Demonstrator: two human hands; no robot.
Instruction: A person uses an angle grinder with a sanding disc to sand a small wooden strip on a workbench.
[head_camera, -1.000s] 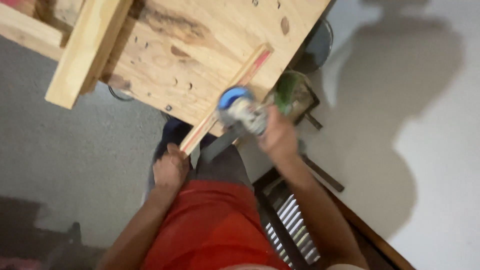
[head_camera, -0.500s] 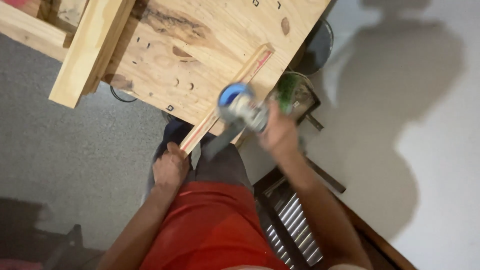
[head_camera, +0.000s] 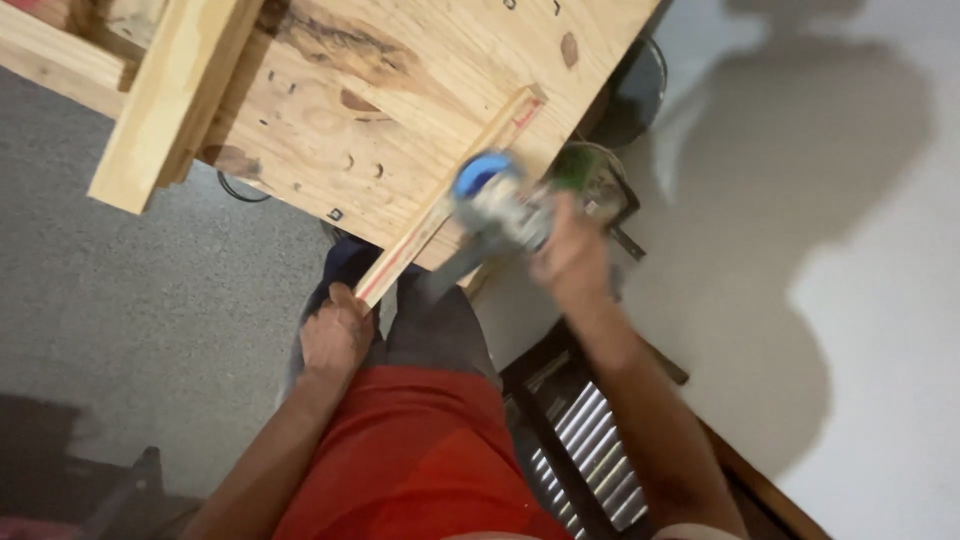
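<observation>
Head view: left hand (head_camera: 338, 335) grips near end of thin wood strip (head_camera: 448, 212), fingers curled round it — strip lies diagonally across plywood board (head_camera: 400, 90). Right hand (head_camera: 570, 255) closed on blurred power tool with blue cap (head_camera: 495, 205), sitting on strip near board edge.

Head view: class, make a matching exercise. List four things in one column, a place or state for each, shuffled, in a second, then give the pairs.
1. left hand
2. right hand
3. wooden strip
4. thick plank

A. lies on the board's upper left
B. grips the blue-capped power tool
C. holds the strip's near end
D. runs slantwise along the board's edge

Pairs: 1-C, 2-B, 3-D, 4-A
</observation>
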